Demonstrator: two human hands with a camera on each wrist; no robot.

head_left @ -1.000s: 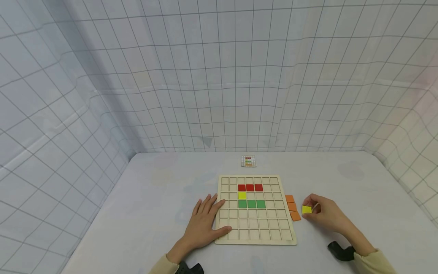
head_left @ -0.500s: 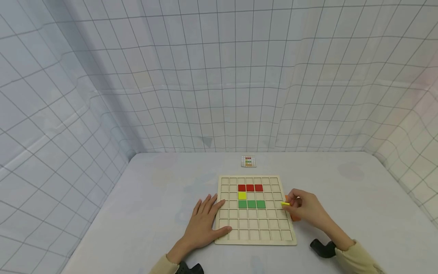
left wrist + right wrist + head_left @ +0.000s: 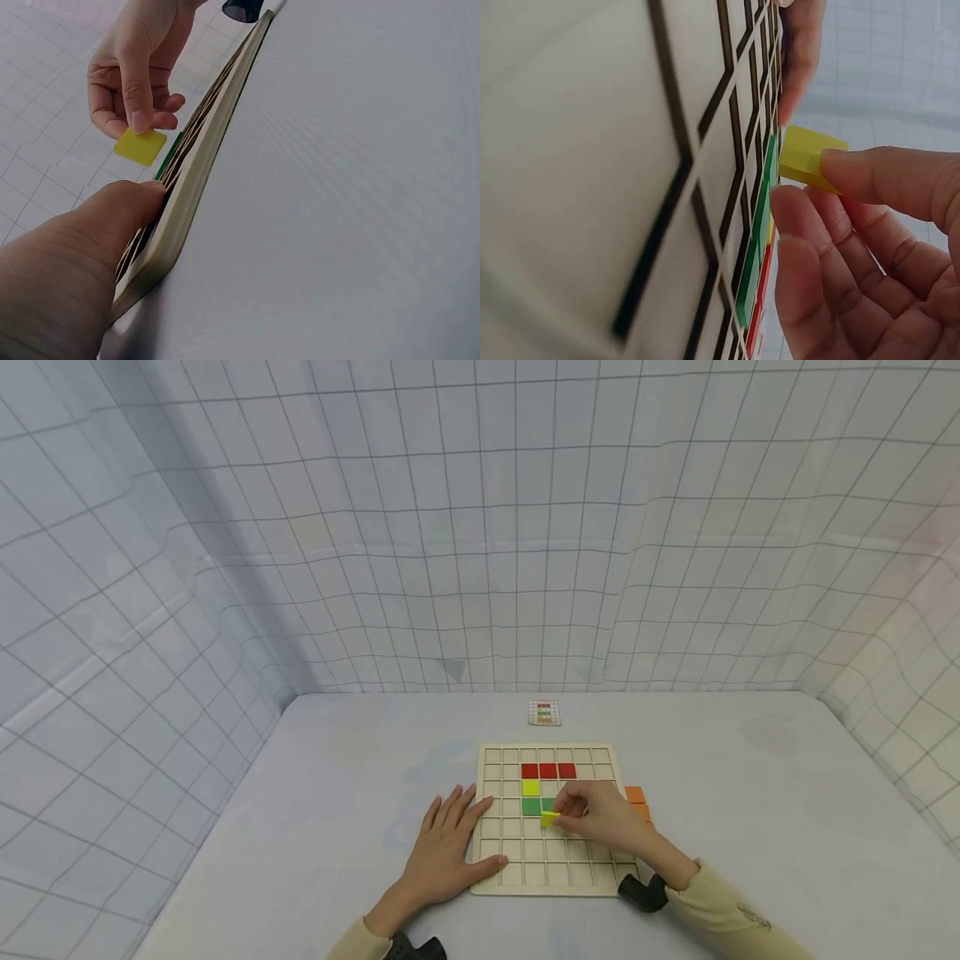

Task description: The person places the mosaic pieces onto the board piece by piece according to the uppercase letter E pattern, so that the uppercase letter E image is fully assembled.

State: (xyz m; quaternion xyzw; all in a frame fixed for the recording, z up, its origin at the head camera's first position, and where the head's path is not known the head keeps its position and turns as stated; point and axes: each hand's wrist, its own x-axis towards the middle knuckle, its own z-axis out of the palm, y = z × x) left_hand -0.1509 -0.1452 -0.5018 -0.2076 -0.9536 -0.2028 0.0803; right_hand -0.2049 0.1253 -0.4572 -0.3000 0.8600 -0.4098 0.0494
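My right hand (image 3: 603,817) is over the middle of a pale grid board (image 3: 510,872), pinching a yellow square tile (image 3: 806,154) between thumb and fingers. In the left wrist view that yellow tile (image 3: 141,146) is held above the board's surface. My left hand (image 3: 444,853) rests at the board's left edge, fingers spread and thumb lying on the rim. Set in the grid are a row of red tiles (image 3: 548,771), one yellow tile (image 3: 531,787) below it, and green tiles (image 3: 531,807), partly hidden by my right hand.
Orange tiles (image 3: 635,795) lie beside the board's right edge, partly covered by my right hand. A small card (image 3: 544,713) with a coloured grid pattern lies behind the board. Grid-lined white curtains (image 3: 480,568) surround the white table (image 3: 337,793).
My right hand has carried the yellow tile leftward from beside the orange tiles to over the middle of the board. The left hand has stayed in place.
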